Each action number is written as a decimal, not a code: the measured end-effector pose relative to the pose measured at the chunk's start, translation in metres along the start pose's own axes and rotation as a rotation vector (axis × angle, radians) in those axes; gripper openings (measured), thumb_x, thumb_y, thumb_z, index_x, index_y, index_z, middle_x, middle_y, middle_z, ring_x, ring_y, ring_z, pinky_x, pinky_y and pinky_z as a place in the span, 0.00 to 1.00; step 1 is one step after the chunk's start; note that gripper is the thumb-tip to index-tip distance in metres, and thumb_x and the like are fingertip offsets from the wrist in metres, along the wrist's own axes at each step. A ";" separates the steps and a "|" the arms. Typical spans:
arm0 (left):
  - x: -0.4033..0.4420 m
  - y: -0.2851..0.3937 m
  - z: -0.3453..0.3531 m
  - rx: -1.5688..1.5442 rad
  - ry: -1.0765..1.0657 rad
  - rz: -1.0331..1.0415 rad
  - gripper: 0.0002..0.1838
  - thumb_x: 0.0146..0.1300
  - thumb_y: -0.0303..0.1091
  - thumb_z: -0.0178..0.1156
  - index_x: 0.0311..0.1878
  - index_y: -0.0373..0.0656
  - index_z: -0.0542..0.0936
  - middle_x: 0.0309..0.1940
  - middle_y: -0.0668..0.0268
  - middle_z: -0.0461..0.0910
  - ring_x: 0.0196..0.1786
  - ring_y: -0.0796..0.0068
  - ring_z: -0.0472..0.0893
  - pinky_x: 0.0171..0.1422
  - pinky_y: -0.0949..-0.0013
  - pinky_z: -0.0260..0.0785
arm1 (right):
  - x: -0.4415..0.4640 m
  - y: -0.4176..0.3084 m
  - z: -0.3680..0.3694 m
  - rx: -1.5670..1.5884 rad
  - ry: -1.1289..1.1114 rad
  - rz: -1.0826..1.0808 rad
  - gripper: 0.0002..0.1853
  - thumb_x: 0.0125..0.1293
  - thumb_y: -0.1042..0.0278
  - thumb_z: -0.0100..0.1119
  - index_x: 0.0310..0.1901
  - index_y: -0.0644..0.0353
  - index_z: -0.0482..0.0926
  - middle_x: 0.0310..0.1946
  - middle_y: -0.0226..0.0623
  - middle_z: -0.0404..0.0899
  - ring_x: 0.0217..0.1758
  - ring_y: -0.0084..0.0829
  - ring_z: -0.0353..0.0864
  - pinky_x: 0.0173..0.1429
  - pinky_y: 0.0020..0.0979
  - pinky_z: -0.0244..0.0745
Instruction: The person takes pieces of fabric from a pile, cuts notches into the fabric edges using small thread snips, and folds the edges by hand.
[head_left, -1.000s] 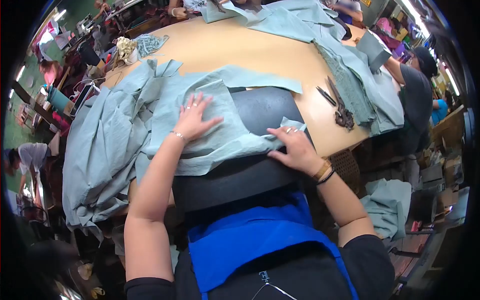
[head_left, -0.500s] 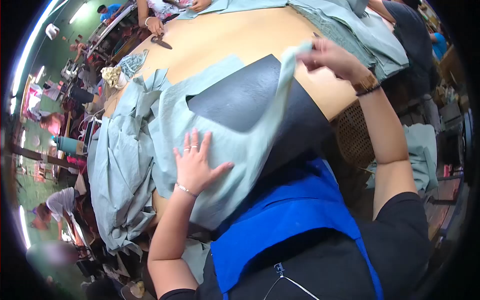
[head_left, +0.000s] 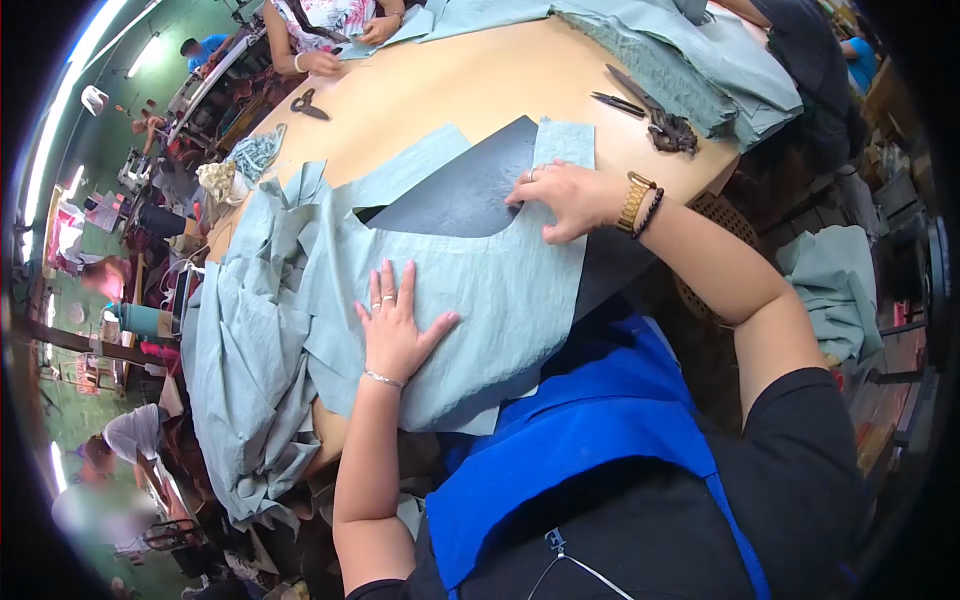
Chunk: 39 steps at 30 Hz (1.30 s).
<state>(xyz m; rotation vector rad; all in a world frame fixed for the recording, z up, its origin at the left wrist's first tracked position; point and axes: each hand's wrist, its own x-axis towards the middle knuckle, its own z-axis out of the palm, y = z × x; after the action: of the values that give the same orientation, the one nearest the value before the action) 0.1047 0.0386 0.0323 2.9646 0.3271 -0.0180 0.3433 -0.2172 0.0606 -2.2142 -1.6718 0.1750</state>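
Note:
A pale grey-green fabric panel (head_left: 480, 330) with a deep curved cutout lies spread at the near side of the table. Beneath it is a dark, smooth sheet (head_left: 470, 185), showing through the cutout and past the panel's right side. My left hand (head_left: 398, 335) rests palm down on the panel, fingers spread. On the panel's right strip, beside the cutout's edge, my right hand (head_left: 570, 200) touches the cloth with bent fingers, its thumb apart from them. Neither hand grips anything that I can see.
Crumpled matching fabric (head_left: 250, 340) hangs over the table's left edge. Shears (head_left: 645, 95) with dark-wrapped handles and a slim black tool (head_left: 617, 104) lie at right, near stacked cloth (head_left: 690, 70). Smaller scissors (head_left: 309, 104) lie before another person's hand (head_left: 320, 63).
My right hand has come down and inward, laying the lifted right strip flat on the dark sheet and letting it go. The left hand stays spread on the panel. The right-hand shears are now uncovered.

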 end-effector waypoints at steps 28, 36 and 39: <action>0.096 0.076 0.007 -0.317 0.107 0.457 0.23 0.56 0.52 0.70 0.50 0.50 0.83 0.41 0.66 0.80 0.51 0.64 0.78 0.72 0.46 0.54 | 0.004 0.007 0.009 0.203 0.007 0.004 0.13 0.58 0.75 0.63 0.46 0.60 0.82 0.42 0.43 0.81 0.44 0.41 0.82 0.51 0.39 0.77; 0.106 0.051 0.017 -0.249 0.223 0.509 0.08 0.66 0.35 0.63 0.44 0.61 0.87 0.41 0.77 0.82 0.47 0.71 0.81 0.75 0.36 0.52 | -0.009 0.012 0.021 0.106 0.180 -0.063 0.05 0.60 0.75 0.60 0.38 0.60 0.83 0.39 0.39 0.82 0.44 0.41 0.82 0.51 0.39 0.77; 0.105 0.044 0.017 -0.188 0.260 0.582 0.11 0.64 0.34 0.64 0.47 0.63 0.86 0.41 0.79 0.82 0.46 0.72 0.81 0.76 0.39 0.52 | -0.017 0.014 0.033 -0.025 0.263 -0.147 0.07 0.61 0.74 0.58 0.40 0.59 0.83 0.39 0.36 0.81 0.44 0.39 0.81 0.50 0.37 0.78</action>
<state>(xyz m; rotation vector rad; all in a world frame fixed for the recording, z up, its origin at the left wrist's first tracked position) 0.2173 0.0159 0.0189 2.7551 -0.4838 0.4402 0.3412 -0.2296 0.0231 -2.0191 -1.6860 -0.1689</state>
